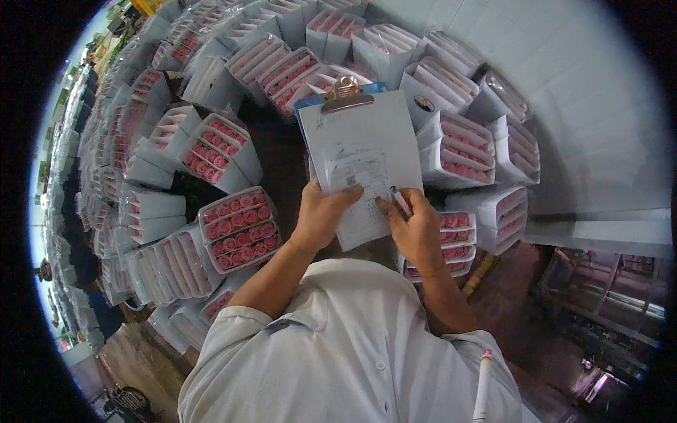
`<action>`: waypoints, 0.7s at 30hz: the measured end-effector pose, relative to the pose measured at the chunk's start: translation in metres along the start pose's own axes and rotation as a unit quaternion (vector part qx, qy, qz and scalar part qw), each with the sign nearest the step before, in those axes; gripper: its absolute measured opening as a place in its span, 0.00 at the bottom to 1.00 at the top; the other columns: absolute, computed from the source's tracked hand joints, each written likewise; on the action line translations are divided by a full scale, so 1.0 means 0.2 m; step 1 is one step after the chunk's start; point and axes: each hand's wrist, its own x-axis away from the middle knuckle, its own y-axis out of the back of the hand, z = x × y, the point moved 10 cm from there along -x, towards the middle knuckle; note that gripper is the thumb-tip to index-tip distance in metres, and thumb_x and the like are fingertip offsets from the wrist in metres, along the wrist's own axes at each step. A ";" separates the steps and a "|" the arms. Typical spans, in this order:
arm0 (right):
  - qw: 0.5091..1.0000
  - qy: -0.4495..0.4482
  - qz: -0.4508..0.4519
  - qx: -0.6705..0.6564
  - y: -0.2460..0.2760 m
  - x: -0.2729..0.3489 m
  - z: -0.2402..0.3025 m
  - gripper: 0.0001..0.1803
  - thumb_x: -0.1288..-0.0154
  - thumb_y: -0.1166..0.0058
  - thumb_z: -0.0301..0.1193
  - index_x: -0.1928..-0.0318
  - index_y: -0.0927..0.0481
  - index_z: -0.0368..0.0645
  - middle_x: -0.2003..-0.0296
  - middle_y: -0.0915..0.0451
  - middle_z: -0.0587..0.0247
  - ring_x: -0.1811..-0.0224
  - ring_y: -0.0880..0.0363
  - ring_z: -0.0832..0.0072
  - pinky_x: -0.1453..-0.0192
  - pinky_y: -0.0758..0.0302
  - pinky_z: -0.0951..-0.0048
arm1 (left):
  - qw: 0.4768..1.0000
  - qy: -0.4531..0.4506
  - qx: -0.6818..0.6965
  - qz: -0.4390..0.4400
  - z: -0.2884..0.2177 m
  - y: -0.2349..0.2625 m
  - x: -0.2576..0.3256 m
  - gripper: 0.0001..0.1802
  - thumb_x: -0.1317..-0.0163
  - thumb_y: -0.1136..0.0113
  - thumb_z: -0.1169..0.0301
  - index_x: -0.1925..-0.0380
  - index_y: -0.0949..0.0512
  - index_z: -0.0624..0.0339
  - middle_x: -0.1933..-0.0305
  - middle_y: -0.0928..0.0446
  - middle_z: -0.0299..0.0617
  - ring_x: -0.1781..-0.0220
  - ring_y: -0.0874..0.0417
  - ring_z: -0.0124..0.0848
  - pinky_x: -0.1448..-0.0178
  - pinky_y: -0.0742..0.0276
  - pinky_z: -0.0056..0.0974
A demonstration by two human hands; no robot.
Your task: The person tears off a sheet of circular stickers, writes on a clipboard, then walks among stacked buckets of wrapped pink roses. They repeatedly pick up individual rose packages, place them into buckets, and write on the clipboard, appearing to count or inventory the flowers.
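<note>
In front of my chest I hold up a blue clipboard with a metal clip at its top. White paper sheets lie on it, with a smaller printed slip on top. My left hand grips the lower left edge, thumb lying over the papers. At the lower right, my right hand pinches the papers' edge and has a pen between its fingers. Most of the clipboard's blue board is hidden behind the sheets.
Around me stand many white-wrapped bunches of pink roses, packed closely on the left and ahead. More wrapped rose bunches stand to the right beside a pale wall. A dark metal rack is at the lower right.
</note>
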 end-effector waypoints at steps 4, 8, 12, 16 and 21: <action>0.992 -0.097 0.055 -0.061 -0.06 0.01 -0.13 0.12 0.38 0.34 0.30 0.61 0.22 0.35 0.70 0.18 0.60 0.67 0.22 0.77 0.63 0.24 0.72 | 1.000 0.001 0.022 0.013 0.02 0.00 -0.01 0.18 0.40 0.38 0.79 0.49 0.23 0.67 0.50 0.18 0.45 0.52 0.16 0.36 0.45 0.21 0.43; 0.996 -0.038 0.014 -0.086 0.01 -0.02 -0.08 0.14 0.32 0.39 0.36 0.62 0.22 0.37 0.69 0.19 0.66 0.69 0.24 0.80 0.64 0.27 0.76 | 1.000 -0.011 0.005 -0.002 0.03 0.03 -0.02 0.19 0.42 0.38 0.78 0.50 0.23 0.72 0.50 0.18 0.52 0.51 0.17 0.41 0.44 0.22 0.46; 0.968 -0.086 -0.051 -0.231 0.14 -0.04 -0.11 0.26 0.24 0.58 0.49 0.61 0.20 0.38 0.70 0.20 0.67 0.70 0.26 0.80 0.62 0.28 0.76 | 1.000 0.003 0.028 0.000 0.04 0.05 -0.02 0.19 0.42 0.38 0.77 0.49 0.23 0.72 0.50 0.18 0.52 0.52 0.17 0.42 0.43 0.22 0.46; 0.978 -0.022 -0.062 -0.199 0.24 -0.06 -0.01 0.35 0.21 0.73 0.55 0.64 0.20 0.38 0.71 0.23 0.66 0.70 0.25 0.78 0.61 0.28 0.74 | 0.999 0.009 0.039 0.010 0.02 0.05 -0.01 0.19 0.42 0.38 0.78 0.49 0.23 0.72 0.49 0.18 0.52 0.51 0.16 0.42 0.43 0.22 0.47; 0.988 0.015 0.022 -0.153 0.18 -0.09 0.04 0.30 0.20 0.67 0.49 0.65 0.21 0.37 0.72 0.23 0.66 0.70 0.26 0.78 0.61 0.28 0.75 | 0.997 0.021 0.073 0.011 0.02 0.04 0.00 0.19 0.42 0.38 0.78 0.49 0.23 0.72 0.49 0.19 0.52 0.51 0.16 0.43 0.43 0.22 0.47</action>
